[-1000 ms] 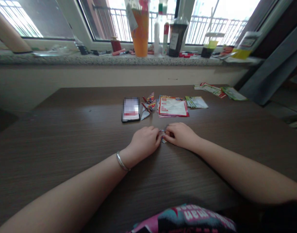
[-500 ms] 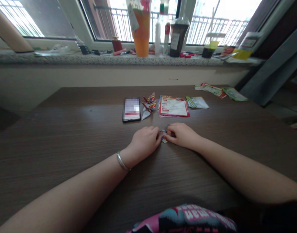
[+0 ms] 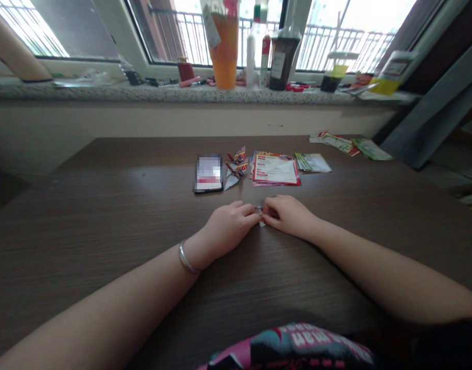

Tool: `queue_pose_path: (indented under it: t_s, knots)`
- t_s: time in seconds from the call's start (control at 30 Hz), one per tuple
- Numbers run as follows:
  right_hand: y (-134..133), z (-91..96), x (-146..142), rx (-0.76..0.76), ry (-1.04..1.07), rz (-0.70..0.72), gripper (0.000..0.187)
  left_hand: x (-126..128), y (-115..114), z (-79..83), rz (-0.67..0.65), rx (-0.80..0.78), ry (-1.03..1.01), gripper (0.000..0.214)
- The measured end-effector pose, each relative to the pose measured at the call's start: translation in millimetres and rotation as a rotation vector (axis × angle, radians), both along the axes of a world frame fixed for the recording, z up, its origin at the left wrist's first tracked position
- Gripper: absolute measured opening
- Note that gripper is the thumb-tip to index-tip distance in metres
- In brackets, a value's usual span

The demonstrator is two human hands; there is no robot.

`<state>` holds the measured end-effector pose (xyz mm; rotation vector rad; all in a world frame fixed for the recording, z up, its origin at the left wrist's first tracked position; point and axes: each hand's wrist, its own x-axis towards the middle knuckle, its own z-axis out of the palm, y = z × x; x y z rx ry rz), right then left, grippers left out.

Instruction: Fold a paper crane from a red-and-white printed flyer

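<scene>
A small piece of folded, printed paper (image 3: 262, 224) lies on the dark wooden table between my two hands, mostly covered by fingers. My left hand (image 3: 231, 227), with a silver bangle at the wrist, is closed, its fingertips pressing on the paper's left side. From the right, my right hand (image 3: 289, 216) pinches the paper's other edge with thumb and curled fingers. Just beyond the hands are folded paper shapes (image 3: 238, 167) in red, yellow and white. Left of these shapes lies a phone (image 3: 208, 173) with a lit, blurred screen.
A stack of red-bordered leaflets (image 3: 276, 169) lies behind the hands, with green-and-white leaflets (image 3: 313, 162) beside it. More paper strips (image 3: 339, 143) lie at the far right edge. On the stone windowsill (image 3: 159, 94) stand an orange drink cup (image 3: 225, 56), a dark cup (image 3: 282, 59) and several bottles.
My left hand has shifted slightly right, its fingertips now closer to the right hand and covering more of the paper. The right hand has barely moved.
</scene>
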<state>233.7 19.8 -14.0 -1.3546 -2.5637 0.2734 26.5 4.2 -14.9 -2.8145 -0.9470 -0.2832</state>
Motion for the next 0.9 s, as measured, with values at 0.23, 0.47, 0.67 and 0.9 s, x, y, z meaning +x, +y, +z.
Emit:
queue_pose_path:
  t_s: [0.23,0.47,0.67,0.9]
  knots:
    - [-2.8,-2.4,7.9,0.093,0.105,0.186,0.006,-4.0,0.7,2.5,-0.066,-0.009,0.025,0.02]
    - [-12.1,4.7,8.8,0.26,-0.093,0.265,0.016,-1.9,-3.5,3.0,-0.066,-0.01,0.042,0.017]
    - [-15.1,13.8,5.6,0.234,-0.175,0.277,0.019,5.4,-10.3,10.5,-0.021,0.005,0.076,0.014]
    - [-24.9,28.6,5.6,0.174,-0.299,0.199,0.023,-0.9,-13.7,13.9,-0.012,0.013,0.084,0.019]
